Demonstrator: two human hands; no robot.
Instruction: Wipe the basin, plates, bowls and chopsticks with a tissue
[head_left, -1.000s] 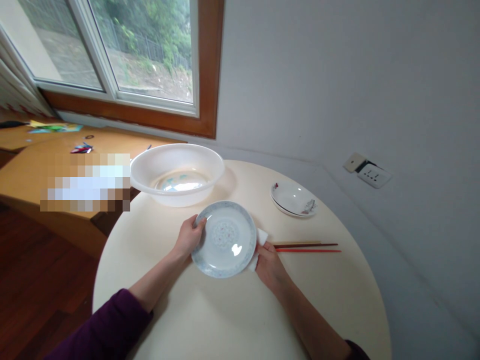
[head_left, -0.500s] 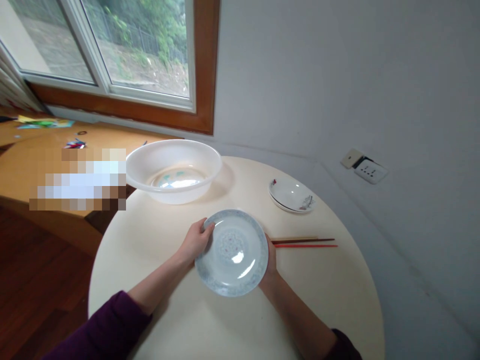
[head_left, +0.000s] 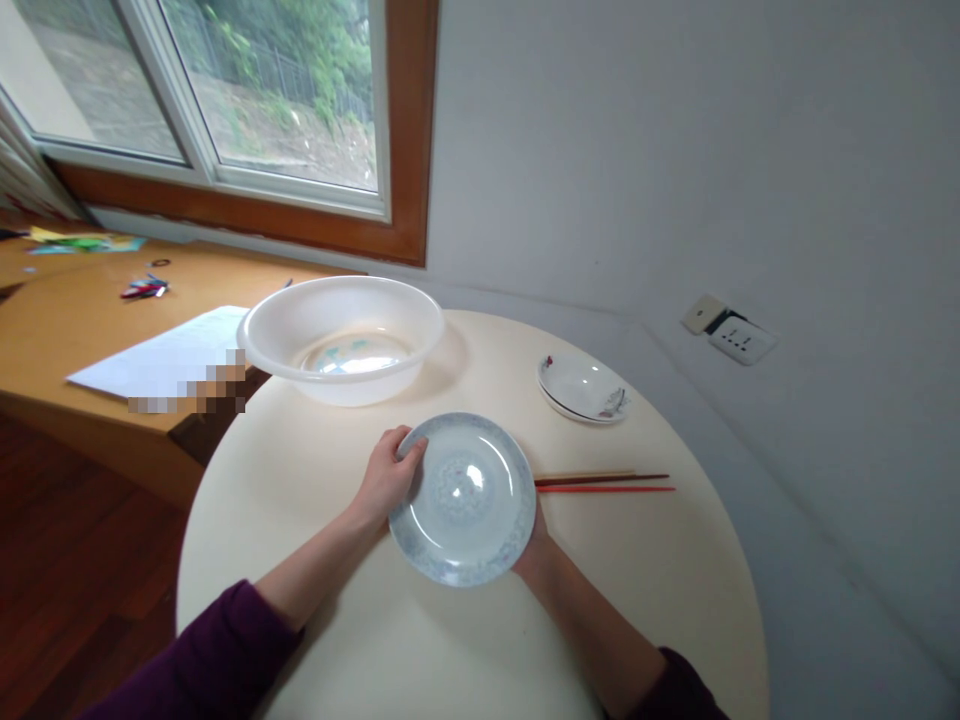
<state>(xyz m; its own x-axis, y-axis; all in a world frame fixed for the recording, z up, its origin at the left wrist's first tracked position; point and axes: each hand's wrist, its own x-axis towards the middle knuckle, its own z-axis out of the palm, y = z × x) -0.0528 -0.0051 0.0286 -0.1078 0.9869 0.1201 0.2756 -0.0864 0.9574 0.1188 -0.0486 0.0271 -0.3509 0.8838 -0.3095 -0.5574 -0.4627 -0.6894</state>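
Observation:
A pale plate (head_left: pixel 461 510) with a blue-grey patterned rim is held up above the table, its face tilted toward me. My left hand (head_left: pixel 391 472) grips its left edge, thumb over the rim and fingers underneath. My right hand (head_left: pixel 535 545) holds the plate from behind at its lower right; the plate hides most of its fingers. Several chopsticks (head_left: pixel 600 482), some red and some light wood, lie on the table just right of the plate.
A large translucent white basin (head_left: pixel 412 382) stands at the table's back left. Stacked white dishes (head_left: pixel 581 388) sit at the back right. The round cream table (head_left: pixel 465 660) nears a wall with sockets (head_left: pixel 742 340). Paper (head_left: pixel 172 350) lies on a wooden desk (head_left: pixel 45 350) at left.
The plate has tilted slightly and shifted a little upward in both hands. Less of the right hand shows beside its edge. The basin, dishes and chopsticks stay in place.

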